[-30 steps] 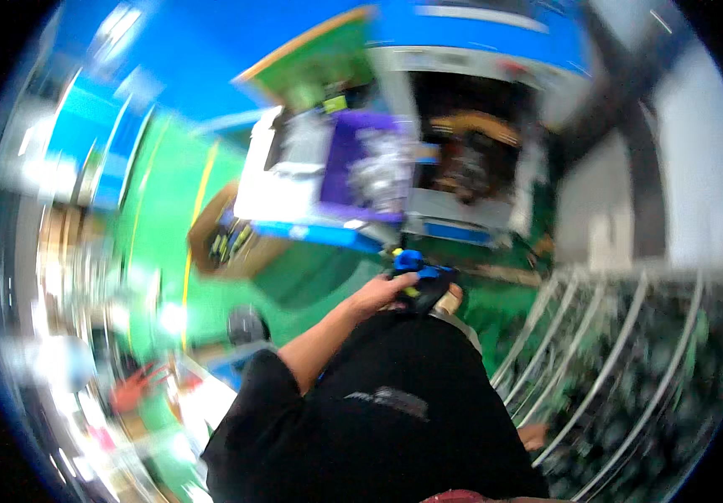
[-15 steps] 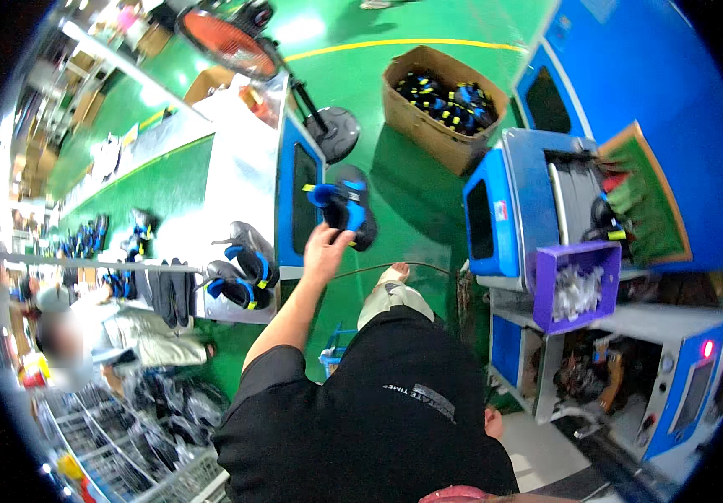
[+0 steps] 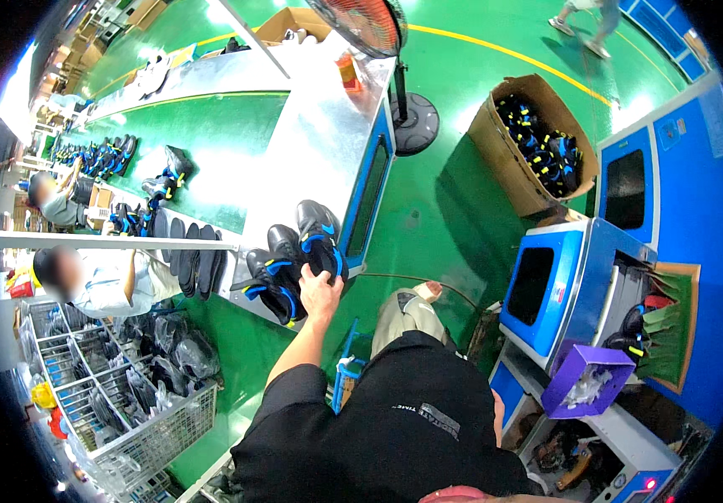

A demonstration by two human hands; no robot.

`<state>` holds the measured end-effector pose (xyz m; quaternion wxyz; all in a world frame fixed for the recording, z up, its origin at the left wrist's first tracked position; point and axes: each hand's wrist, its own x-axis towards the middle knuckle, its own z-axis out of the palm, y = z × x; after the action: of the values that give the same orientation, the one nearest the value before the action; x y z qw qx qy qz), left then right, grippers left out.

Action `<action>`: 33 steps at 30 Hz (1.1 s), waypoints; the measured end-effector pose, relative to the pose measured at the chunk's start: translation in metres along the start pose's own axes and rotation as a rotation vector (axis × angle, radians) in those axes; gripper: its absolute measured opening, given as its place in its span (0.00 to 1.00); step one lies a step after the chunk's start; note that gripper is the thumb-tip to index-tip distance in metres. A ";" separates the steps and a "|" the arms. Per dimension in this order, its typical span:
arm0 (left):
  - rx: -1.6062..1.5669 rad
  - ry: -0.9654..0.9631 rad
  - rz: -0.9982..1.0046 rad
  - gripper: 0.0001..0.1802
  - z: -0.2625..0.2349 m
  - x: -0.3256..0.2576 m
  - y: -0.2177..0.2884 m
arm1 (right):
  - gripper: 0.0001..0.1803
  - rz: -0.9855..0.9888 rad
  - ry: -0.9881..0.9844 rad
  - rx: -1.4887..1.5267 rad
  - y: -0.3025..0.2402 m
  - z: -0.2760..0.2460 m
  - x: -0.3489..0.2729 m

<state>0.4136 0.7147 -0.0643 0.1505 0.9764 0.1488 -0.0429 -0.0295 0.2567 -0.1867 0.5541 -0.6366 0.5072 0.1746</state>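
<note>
Left hand (image 3: pixel 321 292) is out at centre frame, fingers closed on the heel of a black shoe with blue trim (image 3: pixel 319 239), which rests on the near end of the steel table (image 3: pixel 328 134); two more black-and-blue shoes (image 3: pixel 273 281) lie just beside it to the left, touching one another. The right hand is nowhere to be seen, so I can't tell what it is doing. Over in the upper right of the frame a tilted cardboard box (image 3: pixel 504 147) sits on the green floor, stuffed with black and blue shoes of the same kind. In the lower right a purple bin (image 3: pixel 586 381) holds pale, whitish pieces, too small to tell what they are, and it stands by a blue machine (image 3: pixel 563 281). Lower left, a wire basket trolley (image 3: pixel 139 415) carries dark bundles. Along the green conveyor belt (image 3: pixel 202 142) in the upper left, more shoes and a row of black soles (image 3: pixel 194 260) are laid out, and a seated person (image 3: pixel 101 281) works next to it at the left edge. A pedestal fan (image 3: pixel 378 33) stands at the top of the frame
</note>
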 end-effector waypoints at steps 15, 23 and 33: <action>-0.002 0.678 -0.175 0.23 -0.109 0.261 -0.105 | 0.35 0.144 0.072 0.464 -0.077 -0.020 -0.030; -0.331 -0.127 0.659 0.13 0.058 0.122 0.111 | 0.30 0.107 0.355 -0.005 0.001 -0.019 -0.081; -0.296 -0.703 1.378 0.14 0.134 -0.191 0.365 | 0.17 -0.291 1.057 0.364 -0.021 -0.197 -0.187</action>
<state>0.3369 0.2882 -0.0642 0.3099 0.7475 -0.5423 -0.2260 -0.1581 0.1647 0.0348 0.3444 -0.5952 0.6440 -0.3352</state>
